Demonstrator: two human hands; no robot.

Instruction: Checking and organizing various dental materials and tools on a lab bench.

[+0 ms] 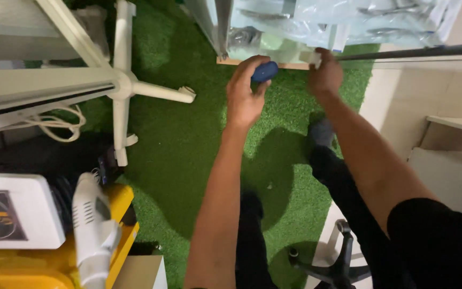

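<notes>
- While the left hand [245, 95] is curled tight around a dark blue handle [264, 71], the tool's working end points at the lower edge of a pale panel [266, 47]; only the rounded butt of the handle shows past the fingers.
- The handle looks like smooth moulded plastic, small and light; I judge it stiff and a little slippery in a bare palm, so the full-fist hold it has now seems the right place to take it.
- The right hand [325, 72] is closed in a pinch on a small white piece [311, 58] at the panel's bottom edge, just beside a thin wooden strip [263, 64] that runs along that edge.
- The white piece looks hard and light, easy to drop from fingertips; what it is exactly I cannot tell.
- A dark metal rod [418, 52] runs off to the right from near the right hand; whether the hand touches it is not clear.
- Crinkled clear plastic wrap [359, 21] covers the panel above; soft, slithery stuff, poor to grip.
- Underfoot is green artificial turf [188, 139]; the person's dark trouser legs show below the arms.
- To the left stands a white star-shaped base [126, 85] with a looped white cable [54, 126] near it.
- At the lower left sits a yellow machine [38, 267] with a white power tool [92, 225] resting on it.
- A black chair base [327, 267] is at the bottom edge.
</notes>
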